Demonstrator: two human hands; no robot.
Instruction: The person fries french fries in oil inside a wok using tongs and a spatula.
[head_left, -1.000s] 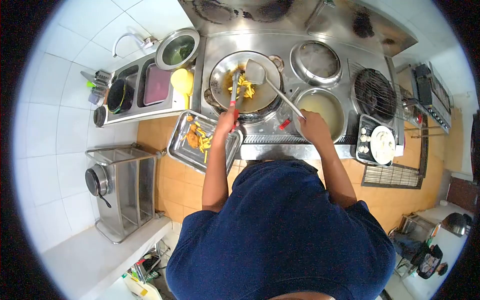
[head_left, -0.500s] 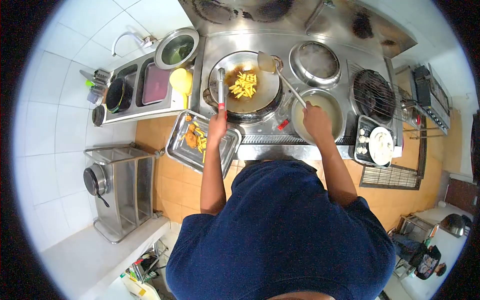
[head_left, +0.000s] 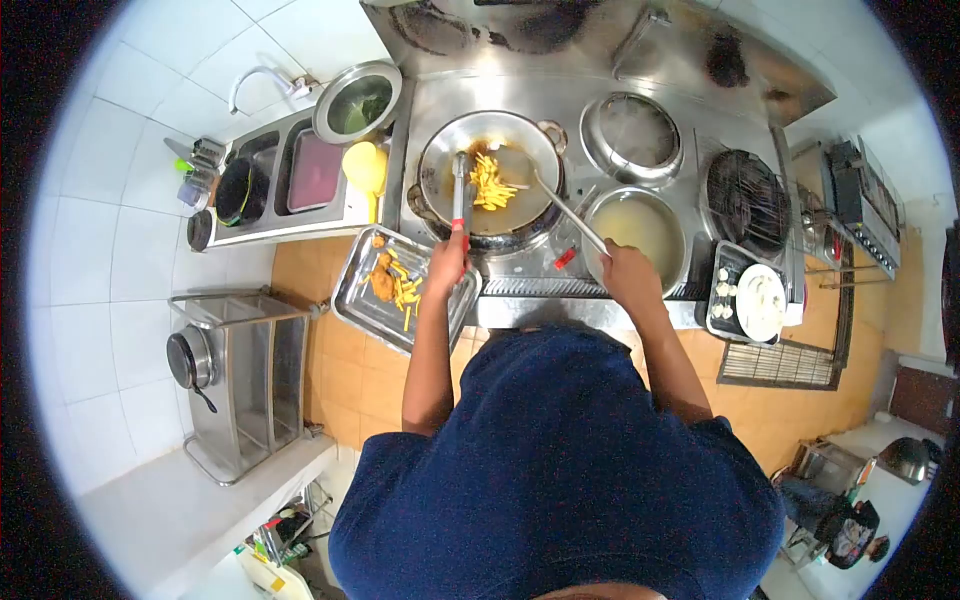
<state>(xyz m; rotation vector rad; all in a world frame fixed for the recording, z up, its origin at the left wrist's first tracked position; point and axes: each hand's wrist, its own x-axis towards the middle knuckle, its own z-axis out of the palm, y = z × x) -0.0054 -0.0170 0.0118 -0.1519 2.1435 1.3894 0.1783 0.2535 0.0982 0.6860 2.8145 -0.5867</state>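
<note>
My left hand (head_left: 448,264) is closed around the red handle of metal tongs (head_left: 459,190), whose tips reach into the wok (head_left: 520,222) beside the yellow fries (head_left: 490,184). The long handle of a metal spatula (head_left: 572,213) is in my right hand (head_left: 628,273); its blade is low in the wok at the right of the fries, seen nearly edge-on. Left of and partly under my left forearm, a metal tray (head_left: 352,290) holds fried pieces and more fries. A pot of cloudy liquid (head_left: 640,232) stands just beyond my right hand.
A lidded pot (head_left: 632,138) and a burner with a grate (head_left: 745,200) are at the right. A tray with a white plate (head_left: 761,303) sits at the stove's right edge. Red object (head_left: 565,259) lies on the stove. Sinks (head_left: 275,165) stand left. A seated person (head_left: 850,530) is far right.
The spatula blade has come down from the wok's upper right rim into the wok. The tongs have shifted right, against the fries, after moving left earlier.
</note>
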